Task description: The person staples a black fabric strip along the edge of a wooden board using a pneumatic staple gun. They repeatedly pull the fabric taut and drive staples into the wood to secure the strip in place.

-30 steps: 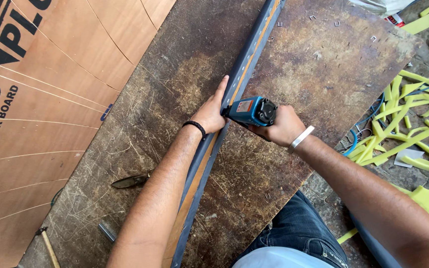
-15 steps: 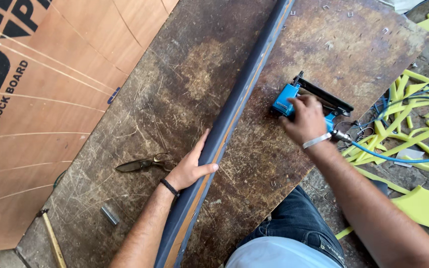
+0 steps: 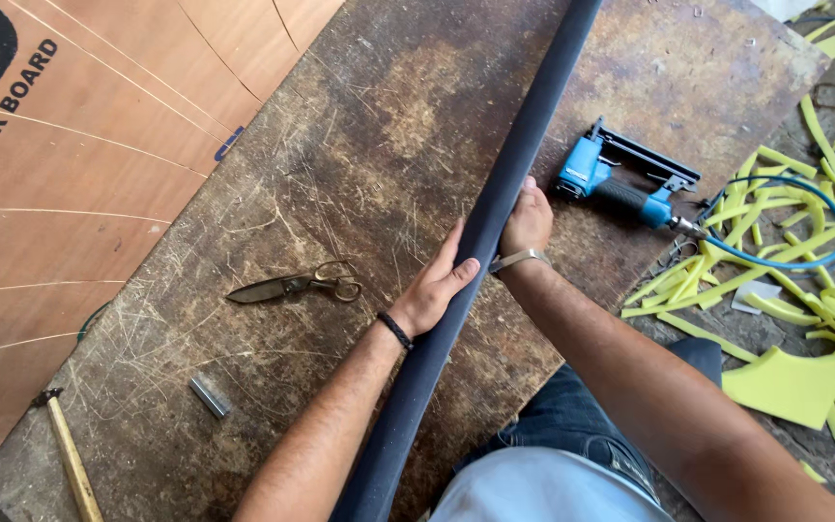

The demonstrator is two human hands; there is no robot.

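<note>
A long narrow strip covered in dark blue-grey fabric (image 3: 519, 155) runs diagonally across a scarred wooden work board (image 3: 340, 164), from the top middle to the bottom middle. My left hand (image 3: 434, 287) grips its left side, thumb laid over the top. On the strip's right side, a little farther up, my right hand (image 3: 527, 222) holds it with the fingers wrapped around the edge. A blue pneumatic staple gun (image 3: 620, 184) lies on the board just right of my right hand, nobody touching it.
Old metal scissors (image 3: 294, 284) lie left of my left hand. A stick of staples (image 3: 211, 396) and a wooden-handled hammer (image 3: 70, 456) lie at the lower left. A plywood sheet (image 3: 79, 145) fills the left. Yellow foam offcuts (image 3: 804, 290) and a blue air hose (image 3: 785, 261) cover the floor on the right.
My right hand has put the staple gun down on the board and taken hold of the strip. The left hand has slid back along the strip. The strip now shows its fabric side.
</note>
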